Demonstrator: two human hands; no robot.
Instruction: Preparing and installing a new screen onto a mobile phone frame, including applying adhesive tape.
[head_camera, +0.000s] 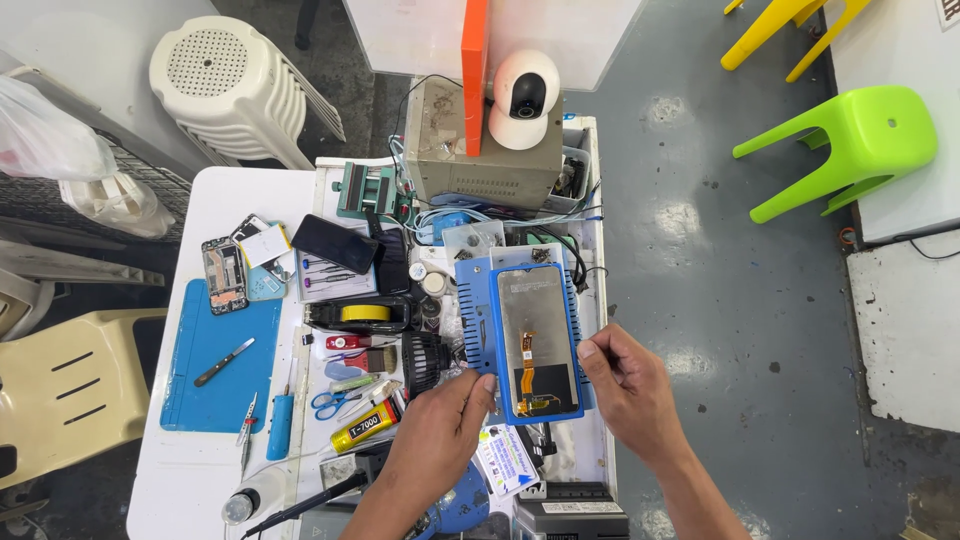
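Note:
A phone screen panel (535, 335) lies face down in a blue frame on a blue heating plate (477, 300); an orange flex cable (527, 360) runs down its grey back. My left hand (440, 425) touches the frame's lower left edge with its fingertips. My right hand (625, 380) presses its thumb on the frame's right edge. Neither hand holds a tool.
The white table (175, 480) carries a blue work mat (215, 365) with a metal pry tool, an opened phone (224, 275), a dark phone (334, 243), a yellow glue tube (365, 426), blue scissors and a small fan. A grey box (480, 160) with a round white camera stands behind. Plastic stools stand around.

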